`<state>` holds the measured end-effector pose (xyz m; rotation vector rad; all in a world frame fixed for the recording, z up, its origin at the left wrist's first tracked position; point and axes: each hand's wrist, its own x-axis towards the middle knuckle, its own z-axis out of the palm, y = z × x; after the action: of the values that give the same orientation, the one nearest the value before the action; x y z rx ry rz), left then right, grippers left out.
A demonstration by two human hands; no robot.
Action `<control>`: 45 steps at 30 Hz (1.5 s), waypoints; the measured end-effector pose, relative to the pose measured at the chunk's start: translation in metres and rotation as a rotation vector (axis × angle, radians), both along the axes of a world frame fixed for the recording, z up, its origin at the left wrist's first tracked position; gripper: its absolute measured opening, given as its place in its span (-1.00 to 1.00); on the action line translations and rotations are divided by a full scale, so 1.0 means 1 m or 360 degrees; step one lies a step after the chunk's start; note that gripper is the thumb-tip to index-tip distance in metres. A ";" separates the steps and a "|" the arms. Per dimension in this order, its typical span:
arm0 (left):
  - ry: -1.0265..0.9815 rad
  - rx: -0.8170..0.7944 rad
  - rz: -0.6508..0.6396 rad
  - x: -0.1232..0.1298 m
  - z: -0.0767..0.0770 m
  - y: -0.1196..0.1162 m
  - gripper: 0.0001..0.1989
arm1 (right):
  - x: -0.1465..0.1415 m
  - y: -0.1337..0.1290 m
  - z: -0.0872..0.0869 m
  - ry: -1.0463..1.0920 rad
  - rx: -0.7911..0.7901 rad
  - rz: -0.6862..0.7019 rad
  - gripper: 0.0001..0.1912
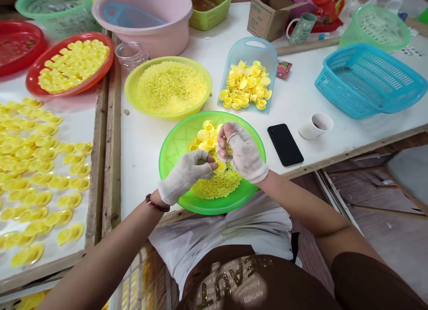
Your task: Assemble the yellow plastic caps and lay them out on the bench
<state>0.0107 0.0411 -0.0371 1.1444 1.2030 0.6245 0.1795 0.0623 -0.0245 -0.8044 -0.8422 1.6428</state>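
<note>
Both hands wear white gloves with bare fingertips, above a green bowl at the table's front edge. The bowl holds small yellow-green pellets and several yellow cup-shaped pieces. My left hand is pinched at the fingertips over the middle of the bowl; what it grips is too small to make out. To its right, my right hand is curled, palm turned up, round some yellow pellets. A yellow bowl full of pellets stands behind, beside a blue scoop tray of yellow cups.
A black phone, paper cup and blue basket stand to the right. Yellow pieces lie in rows at left, past a wooden rail. A red tray, pink basin and cardboard box are farther back.
</note>
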 end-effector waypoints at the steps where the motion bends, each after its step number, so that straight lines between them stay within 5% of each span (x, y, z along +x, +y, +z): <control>1: -0.0098 -0.0031 0.0030 0.002 -0.001 -0.003 -0.67 | -0.003 0.000 -0.001 -0.0002 0.0079 -0.0019 -0.61; 6: -0.0272 -0.0112 0.0105 0.006 -0.002 -0.006 -0.65 | -0.007 -0.003 -0.008 -0.0002 0.0333 -0.0032 -0.60; 14: -0.0310 -0.0072 0.0231 0.004 -0.002 -0.008 -0.66 | 0.010 -0.001 -0.004 -0.0014 0.0170 -0.0053 -0.61; 24: -0.0466 -0.0131 0.0495 -0.019 0.014 -0.016 -0.63 | 0.035 -0.018 -0.008 -0.0779 0.0383 0.0213 -0.67; 31: -0.0302 0.0025 0.0527 -0.024 0.017 -0.020 -0.67 | 0.022 -0.023 -0.009 -0.1266 0.1248 0.0382 -0.77; 38: -0.0461 0.0013 0.0663 -0.029 0.027 -0.022 -0.81 | 0.048 -0.036 -0.014 -0.1719 0.1200 0.0197 -0.80; 41: -0.0214 0.0231 0.0777 -0.062 0.036 -0.025 -0.86 | 0.053 -0.034 -0.022 -0.1804 0.1263 0.0218 -0.81; 45: 0.0884 0.0631 0.1019 -0.145 0.052 -0.047 -0.86 | 0.053 -0.032 -0.032 -0.1787 0.1336 0.0273 -0.82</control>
<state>-0.1343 -0.0061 0.0150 1.3052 2.0228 1.1070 0.2322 0.0307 -0.0568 -1.0050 -2.2221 0.6802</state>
